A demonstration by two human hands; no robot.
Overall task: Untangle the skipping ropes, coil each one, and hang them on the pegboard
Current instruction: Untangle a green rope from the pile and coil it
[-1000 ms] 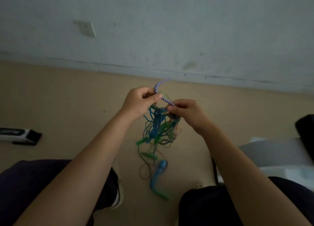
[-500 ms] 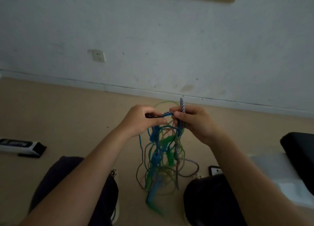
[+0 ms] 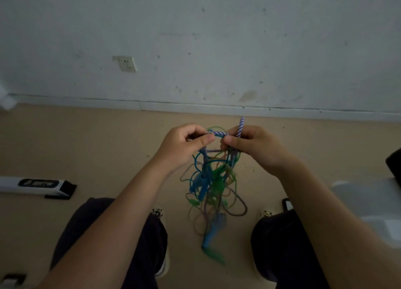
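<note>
Holding: left hand (image 3: 184, 145) and right hand (image 3: 251, 145) raised side by side above the floor (image 3: 86, 141), a tangle of skipping ropes (image 3: 211, 180) hanging between them
Left grip: fingers curled, thumb pinching the purple-and-white striped rope (image 3: 219, 134) at the top of the tangle
Right grip: fingers curled round the same striped rope – its end (image 3: 241, 124) sticks up above the knuckles
Tangle: thin blue, green and orange cords knotted together, dangling between the person's knees; a blurred blue handle (image 3: 211, 234) hangs lowest
Striped loop: one bend (image 3: 239, 204) swings out low on the right side of the bundle
Backdrop: scuffed white wall (image 3: 217, 39) with a wall socket (image 3: 127, 63); a white and black box (image 3: 36, 185) lies on the floor at left
</note>
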